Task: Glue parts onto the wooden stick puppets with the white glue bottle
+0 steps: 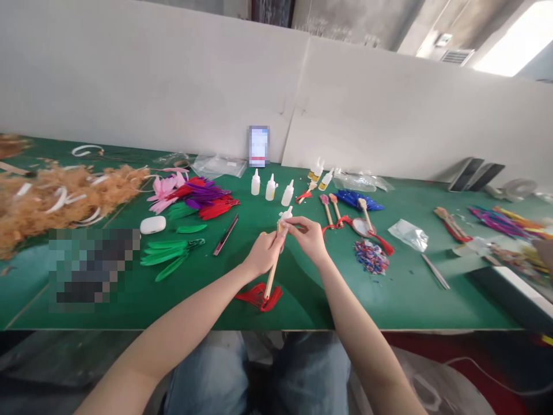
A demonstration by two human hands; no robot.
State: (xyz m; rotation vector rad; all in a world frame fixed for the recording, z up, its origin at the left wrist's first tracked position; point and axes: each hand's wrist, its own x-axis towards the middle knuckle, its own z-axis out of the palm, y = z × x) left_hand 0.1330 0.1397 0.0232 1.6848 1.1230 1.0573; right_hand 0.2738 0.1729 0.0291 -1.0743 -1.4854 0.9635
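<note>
Wooden stick [271, 278] in left hand [263, 253]; right hand [308, 235] at upper end.

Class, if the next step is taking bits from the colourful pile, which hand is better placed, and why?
Probably the right hand: the colourful pile lies on its side, while the left hand grips the wooden stick.
</note>
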